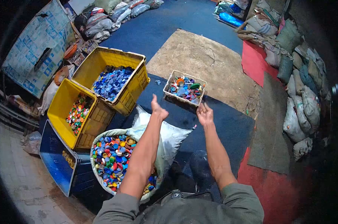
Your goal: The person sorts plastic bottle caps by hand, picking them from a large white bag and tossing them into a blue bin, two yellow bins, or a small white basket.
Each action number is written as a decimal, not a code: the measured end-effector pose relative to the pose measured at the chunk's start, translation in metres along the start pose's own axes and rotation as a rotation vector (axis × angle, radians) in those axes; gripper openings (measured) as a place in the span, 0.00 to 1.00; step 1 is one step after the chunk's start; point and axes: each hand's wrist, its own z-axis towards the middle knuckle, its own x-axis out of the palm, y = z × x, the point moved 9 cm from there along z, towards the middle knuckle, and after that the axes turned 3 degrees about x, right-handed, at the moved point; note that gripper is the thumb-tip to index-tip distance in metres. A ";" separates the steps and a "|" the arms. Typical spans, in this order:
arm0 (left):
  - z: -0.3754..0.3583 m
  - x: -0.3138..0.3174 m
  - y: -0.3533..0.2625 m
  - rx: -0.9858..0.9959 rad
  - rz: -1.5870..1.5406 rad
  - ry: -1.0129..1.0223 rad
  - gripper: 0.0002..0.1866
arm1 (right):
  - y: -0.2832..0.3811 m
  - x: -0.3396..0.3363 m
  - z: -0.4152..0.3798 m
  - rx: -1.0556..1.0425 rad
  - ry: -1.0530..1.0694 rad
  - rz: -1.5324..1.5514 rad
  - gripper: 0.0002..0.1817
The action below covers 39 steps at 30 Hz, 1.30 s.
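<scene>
A small whitish basket with mixed plastic bottle caps sits on the floor ahead of me. My right hand has its fingers stretched out, their tips right at the basket's near right corner. To the left, my left hand hangs in the air with thumb and fingers apart, holding nothing. Below my left forearm stands a white sack, its mouth rolled open, full of multicoloured caps. The forearm hides part of them.
Left of me are a yellow crate of blue caps, another yellow crate of mixed caps, and a blue bin. A white bag lies beside the sack. Filled sacks line the right side; more bags lie at the back left.
</scene>
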 end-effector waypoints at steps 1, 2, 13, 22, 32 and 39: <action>-0.015 -0.009 0.000 0.019 0.014 0.048 0.58 | -0.010 -0.018 -0.008 0.029 -0.004 -0.030 0.15; -0.033 -0.039 0.004 -0.018 -0.034 -0.280 0.57 | -0.021 -0.036 -0.021 0.034 -0.067 -0.027 0.15; -0.291 -0.115 0.038 0.293 -0.174 -0.023 0.23 | -0.171 -0.109 -0.140 0.380 -0.139 -0.373 0.15; -0.423 -0.227 0.076 0.566 -0.258 -0.405 0.16 | -0.211 0.026 -0.205 -0.013 0.430 -1.242 0.15; -0.483 -0.273 0.098 0.698 -0.321 -0.596 0.10 | -0.316 0.108 -0.336 -0.942 1.229 -1.665 0.12; -0.499 -0.281 0.116 0.656 -0.335 -0.665 0.09 | -0.396 0.128 -0.356 -0.925 1.473 -1.756 0.25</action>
